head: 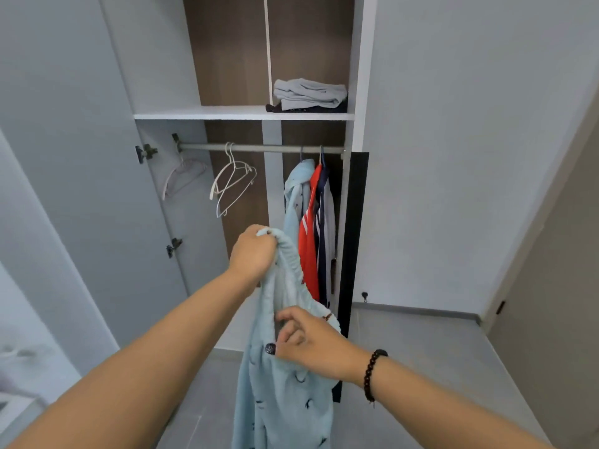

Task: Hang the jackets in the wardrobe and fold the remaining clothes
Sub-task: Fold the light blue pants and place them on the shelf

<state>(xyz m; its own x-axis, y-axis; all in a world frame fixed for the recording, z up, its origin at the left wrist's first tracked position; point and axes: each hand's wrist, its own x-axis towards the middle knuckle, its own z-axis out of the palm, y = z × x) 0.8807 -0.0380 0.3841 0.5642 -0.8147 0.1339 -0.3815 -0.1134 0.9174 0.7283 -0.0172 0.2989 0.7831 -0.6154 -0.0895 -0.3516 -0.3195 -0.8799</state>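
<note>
A light blue fleece garment (285,393) with small dark prints hangs from my hands in front of the open wardrobe. My left hand (252,251) grips its elastic waistband at the top. My right hand (308,341) pinches the same band lower down. On the rail (259,148) hang a light blue jacket (296,192), a red one (309,241) and a navy-and-white one (325,222) at the right. Empty white hangers (233,183) hang in the middle and a pale one (181,176) at the left.
Folded grey and dark clothes (308,95) lie on the shelf (227,115) above the rail. The wardrobe's left door (81,189) stands open. A dark door edge (355,238) borders the right side. Grey tiled floor (421,345) lies below; a bed edge (19,393) shows lower left.
</note>
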